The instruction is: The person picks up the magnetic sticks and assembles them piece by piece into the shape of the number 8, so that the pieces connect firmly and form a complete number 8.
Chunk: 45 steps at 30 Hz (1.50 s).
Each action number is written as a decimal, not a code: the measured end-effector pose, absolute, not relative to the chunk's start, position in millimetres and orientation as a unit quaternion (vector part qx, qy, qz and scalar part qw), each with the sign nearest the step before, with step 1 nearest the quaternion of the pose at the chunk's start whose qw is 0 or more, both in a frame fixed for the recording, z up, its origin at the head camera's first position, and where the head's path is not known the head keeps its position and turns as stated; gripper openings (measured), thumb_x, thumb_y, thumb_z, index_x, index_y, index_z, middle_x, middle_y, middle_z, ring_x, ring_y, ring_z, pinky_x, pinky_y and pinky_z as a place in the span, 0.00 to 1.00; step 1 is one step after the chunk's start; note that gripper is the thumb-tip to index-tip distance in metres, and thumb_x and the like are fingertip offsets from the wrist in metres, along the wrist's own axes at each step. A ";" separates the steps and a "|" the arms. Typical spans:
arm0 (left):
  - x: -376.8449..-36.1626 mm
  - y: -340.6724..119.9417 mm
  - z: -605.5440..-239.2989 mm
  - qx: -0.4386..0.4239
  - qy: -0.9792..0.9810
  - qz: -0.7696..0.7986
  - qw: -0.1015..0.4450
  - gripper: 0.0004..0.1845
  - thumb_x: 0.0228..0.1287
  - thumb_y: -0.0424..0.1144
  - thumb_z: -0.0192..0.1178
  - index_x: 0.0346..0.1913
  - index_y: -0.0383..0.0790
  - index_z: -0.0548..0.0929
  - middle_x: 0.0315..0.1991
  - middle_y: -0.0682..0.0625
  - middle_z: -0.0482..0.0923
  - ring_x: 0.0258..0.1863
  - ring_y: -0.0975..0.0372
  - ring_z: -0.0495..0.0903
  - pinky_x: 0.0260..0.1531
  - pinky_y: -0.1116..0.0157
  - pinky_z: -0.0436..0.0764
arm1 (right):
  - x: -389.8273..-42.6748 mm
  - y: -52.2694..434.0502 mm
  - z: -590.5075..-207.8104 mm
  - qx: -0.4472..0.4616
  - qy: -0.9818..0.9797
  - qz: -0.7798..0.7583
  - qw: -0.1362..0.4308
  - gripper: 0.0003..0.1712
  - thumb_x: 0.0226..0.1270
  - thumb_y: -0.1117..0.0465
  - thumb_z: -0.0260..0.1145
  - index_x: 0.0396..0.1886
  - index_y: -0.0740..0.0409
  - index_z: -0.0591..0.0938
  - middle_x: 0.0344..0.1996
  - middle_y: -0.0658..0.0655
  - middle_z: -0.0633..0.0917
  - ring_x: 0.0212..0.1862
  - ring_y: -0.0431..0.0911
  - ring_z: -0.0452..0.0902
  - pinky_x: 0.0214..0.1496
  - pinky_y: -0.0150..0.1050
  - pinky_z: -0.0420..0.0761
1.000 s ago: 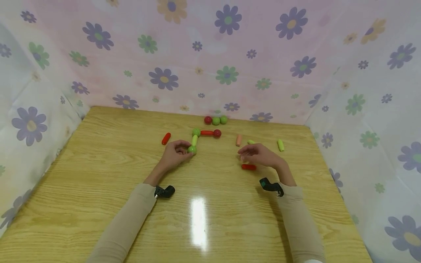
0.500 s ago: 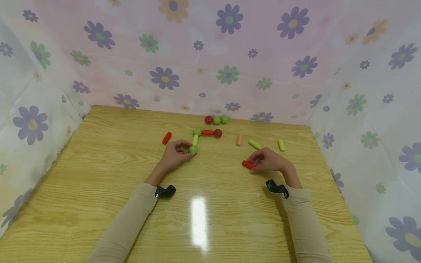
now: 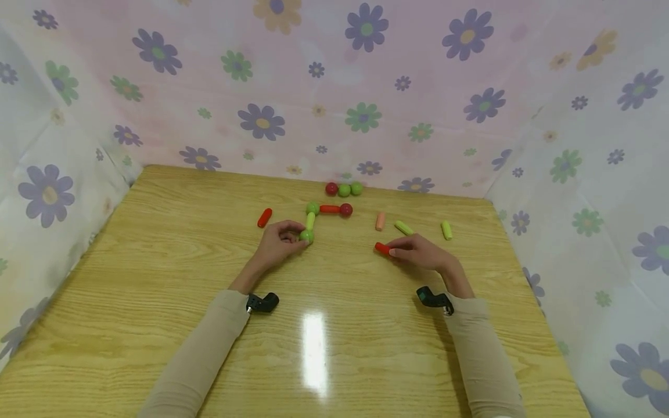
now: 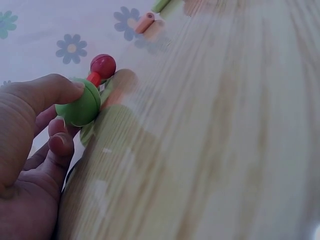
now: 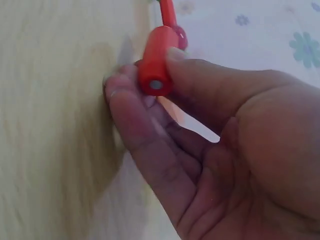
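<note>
Your left hand [image 3: 277,247] pinches the green ball [image 3: 306,235] ending the rod chain, steadying it; your right hand [image 3: 418,253] grips a red plastic rod [image 3: 382,248], tip toward your left hand.

Left hand [image 3: 276,245] curled, fingertips pinching. Right hand [image 3: 418,253] level with it, well apart, thumb and fingers [image 5: 131,107] pinching. Both forearms extended forward.

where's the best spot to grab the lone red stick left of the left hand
Pinch the red stick across its middle from above, a fingertip on each long side. It lies flat on the table, apart from the other pieces, so its rounded ends would likely slip.
</note>
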<state>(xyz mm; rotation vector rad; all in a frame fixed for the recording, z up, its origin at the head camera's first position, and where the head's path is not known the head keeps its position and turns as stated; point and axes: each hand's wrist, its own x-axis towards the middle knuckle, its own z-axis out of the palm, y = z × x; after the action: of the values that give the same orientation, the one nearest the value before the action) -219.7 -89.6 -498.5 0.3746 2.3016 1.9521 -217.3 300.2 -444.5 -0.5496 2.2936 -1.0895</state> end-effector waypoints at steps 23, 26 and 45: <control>-219.4 -87.9 -496.6 0.127 0.760 0.635 0.052 0.17 0.60 0.32 0.74 0.52 0.32 0.86 0.44 0.37 0.83 0.29 0.63 0.75 0.30 0.72 0.75 | -220.1 209.6 -472.6 -0.211 0.801 -0.503 0.246 0.21 0.82 0.59 0.55 0.68 0.62 0.76 0.25 0.57 0.80 0.26 0.44 0.73 0.32 0.35 0.75; -219.2 -87.4 -496.6 0.126 0.759 0.636 0.054 0.19 0.61 0.32 0.73 0.54 0.31 0.85 0.46 0.35 0.83 0.29 0.62 0.74 0.29 0.73 0.74 | -224.1 201.5 -474.4 -0.199 0.805 -0.504 0.242 0.21 0.81 0.59 0.57 0.67 0.62 0.77 0.30 0.57 0.84 0.29 0.44 0.77 0.34 0.34 0.78; -220.9 -88.4 -498.8 0.133 0.761 0.634 0.044 0.19 0.61 0.30 0.72 0.54 0.29 0.84 0.46 0.33 0.83 0.29 0.62 0.75 0.28 0.73 0.74 | -240.5 180.7 -481.5 -0.159 0.794 -0.544 0.220 0.17 0.78 0.61 0.62 0.58 0.67 0.80 0.39 0.62 0.87 0.38 0.44 0.84 0.42 0.37 0.85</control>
<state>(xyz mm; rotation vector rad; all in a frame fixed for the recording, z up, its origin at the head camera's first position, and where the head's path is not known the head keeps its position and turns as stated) -220.9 -88.4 -498.8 0.4068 2.3245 1.9365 -240.5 180.7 -481.5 -0.4385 2.1959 -1.5038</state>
